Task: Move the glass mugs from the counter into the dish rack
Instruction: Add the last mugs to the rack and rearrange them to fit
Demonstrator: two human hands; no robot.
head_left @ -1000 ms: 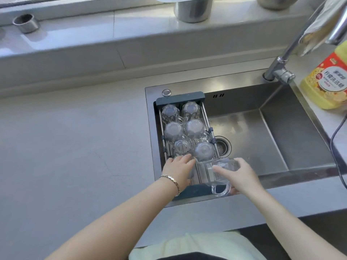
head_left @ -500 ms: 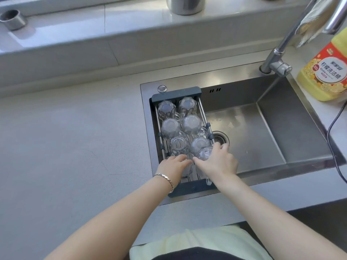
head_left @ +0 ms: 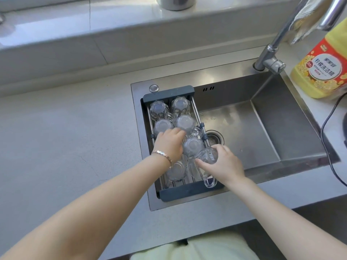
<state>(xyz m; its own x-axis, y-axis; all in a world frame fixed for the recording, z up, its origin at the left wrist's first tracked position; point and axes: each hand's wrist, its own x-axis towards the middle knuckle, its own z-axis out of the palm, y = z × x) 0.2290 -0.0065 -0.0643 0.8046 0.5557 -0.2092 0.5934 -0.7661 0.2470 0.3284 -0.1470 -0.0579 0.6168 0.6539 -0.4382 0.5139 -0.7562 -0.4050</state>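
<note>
A dark grey dish rack point(head_left: 169, 91) spans the left side of the sink. Several clear glass mugs stand upside down in it, such as two at the back point(head_left: 158, 107) and one by the right rail point(head_left: 193, 147). My left hand point(head_left: 169, 145) lies palm down over the left mug of the third row, and its grip is hidden. Another upturned mug point(head_left: 176, 170) shows under that wrist. My right hand point(head_left: 223, 164) holds a tilted glass mug point(head_left: 207, 156) at the rack's front right corner, its handle point(head_left: 210, 182) pointing towards me.
The steel sink point(head_left: 262, 128) with its drain lies right of the rack. A faucet point(head_left: 270, 59) draped with a cloth rises at the back right, beside a yellow detergent bottle point(head_left: 323, 68) and a black cable point(head_left: 326, 124). Grey counter point(head_left: 75, 137) stretches left.
My left hand left the front-left mug and reached farther back over the rack. My right hand shifted right and back, tilting its mug at the front right.
</note>
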